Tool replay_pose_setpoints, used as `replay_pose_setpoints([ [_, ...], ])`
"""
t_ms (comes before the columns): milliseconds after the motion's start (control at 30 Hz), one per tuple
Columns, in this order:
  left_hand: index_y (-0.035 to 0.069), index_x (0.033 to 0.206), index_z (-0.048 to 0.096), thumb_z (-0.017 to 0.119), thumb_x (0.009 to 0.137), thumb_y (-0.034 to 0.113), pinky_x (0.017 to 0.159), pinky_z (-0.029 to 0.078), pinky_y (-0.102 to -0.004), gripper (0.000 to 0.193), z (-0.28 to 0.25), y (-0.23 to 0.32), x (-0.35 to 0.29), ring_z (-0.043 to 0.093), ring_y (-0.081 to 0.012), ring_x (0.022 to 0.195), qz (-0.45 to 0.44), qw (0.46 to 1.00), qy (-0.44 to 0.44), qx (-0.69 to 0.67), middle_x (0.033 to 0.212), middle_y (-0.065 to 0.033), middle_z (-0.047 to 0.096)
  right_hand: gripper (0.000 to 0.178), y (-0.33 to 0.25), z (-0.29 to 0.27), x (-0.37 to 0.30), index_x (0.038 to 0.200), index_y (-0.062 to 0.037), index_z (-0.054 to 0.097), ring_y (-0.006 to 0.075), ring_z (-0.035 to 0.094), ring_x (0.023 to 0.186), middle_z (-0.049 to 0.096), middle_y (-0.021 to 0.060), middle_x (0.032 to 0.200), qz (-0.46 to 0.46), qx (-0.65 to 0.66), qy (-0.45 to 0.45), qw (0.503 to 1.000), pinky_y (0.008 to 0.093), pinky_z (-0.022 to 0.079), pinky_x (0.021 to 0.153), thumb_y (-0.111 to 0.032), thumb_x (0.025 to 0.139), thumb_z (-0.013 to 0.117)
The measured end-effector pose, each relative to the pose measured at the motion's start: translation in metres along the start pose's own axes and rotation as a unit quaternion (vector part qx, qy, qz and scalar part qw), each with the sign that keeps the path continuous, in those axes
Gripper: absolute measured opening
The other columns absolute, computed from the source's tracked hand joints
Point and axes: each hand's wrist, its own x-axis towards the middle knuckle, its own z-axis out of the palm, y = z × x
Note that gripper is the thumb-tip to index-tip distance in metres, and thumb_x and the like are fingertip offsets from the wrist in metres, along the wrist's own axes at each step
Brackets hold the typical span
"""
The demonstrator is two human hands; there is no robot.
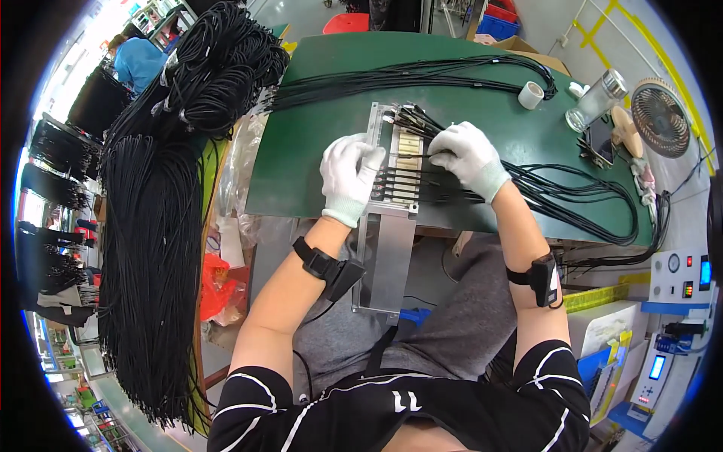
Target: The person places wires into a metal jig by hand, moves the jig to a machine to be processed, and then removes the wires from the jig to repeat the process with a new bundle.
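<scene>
Both my hands wear white gloves. A metal jig (pixel 394 197) with pale, slotted rows lies at the green table's near edge, and several black cable ends sit side by side in its slots. One thin black cable (pixel 407 156) runs across the jig between my hands. My left hand (pixel 348 172), on the jig's left edge, pinches this cable's end between thumb and fingers. Over the jig's right side, my right hand (pixel 468 157) grips the same cable with bent fingers. Its fingertips are partly hidden. More black cables (pixel 580 184) loop away to the right, passing under my right wrist.
Thick bundles of black cable (pixel 151 264) hang along the left side. Another cable bundle (pixel 407 75) stretches over the green table (pixel 301 158). At the right stand a white tape roll (pixel 531 95), a glass bottle (pixel 595 102) and a fan (pixel 661 117). A person (pixel 138 62) in blue is far left.
</scene>
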Motion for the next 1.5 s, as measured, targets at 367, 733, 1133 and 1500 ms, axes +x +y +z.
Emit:
replay_pose_setpoints([
  [367,0.003,0.08,0.068,0.074,0.084,0.023,0.093,0.048,-0.0416,0.021,-0.005,0.006,0.0,0.06,-0.0299,0.108,0.085,0.994,-0.029,-0.056,0.105,-0.0086,0.07,0.017,-0.05,0.028,0.008,0.087,-0.0105,0.069,0.0312,0.061,0.086,0.068,0.0076,0.085,-0.019,0.046,0.011,0.999,0.0409,0.048,0.08,-0.022,0.077,0.076],
  [733,0.004,0.093,0.074,0.07,0.09,0.019,0.092,0.048,-0.0357,0.016,-0.01,-0.004,0.001,0.063,-0.0253,0.1,-0.035,0.998,0.038,-0.033,0.103,-0.0098,0.072,0.016,-0.014,0.008,-0.001,0.089,-0.0104,0.069,0.0325,0.062,0.082,0.068,0.0085,0.082,0.091,-0.006,-0.009,0.996,0.0422,0.05,0.076,-0.02,0.078,0.076],
  [1133,0.006,0.1,0.074,0.067,0.093,0.026,0.093,0.049,-0.0373,0.023,-0.006,-0.014,-0.001,0.064,-0.0272,0.104,-0.06,0.997,0.009,0.043,0.104,-0.011,0.073,0.013,-0.02,0.011,0.0,0.088,-0.0166,0.072,0.0315,0.065,0.082,0.071,0.0072,0.082,0.071,-0.044,-0.018,0.996,0.0436,0.053,0.077,-0.028,0.085,0.068],
  [1500,0.005,0.094,0.074,0.066,0.09,0.024,0.087,0.051,-0.0411,0.021,-0.002,-0.019,-0.001,0.066,-0.0316,0.092,-0.04,0.999,0.015,0.003,0.094,-0.0133,0.072,0.017,-0.022,0.012,0.0,0.091,-0.015,0.073,0.034,0.067,0.081,0.071,0.011,0.08,0.088,-0.037,-0.021,0.995,0.046,0.054,0.076,-0.029,0.086,0.065],
])
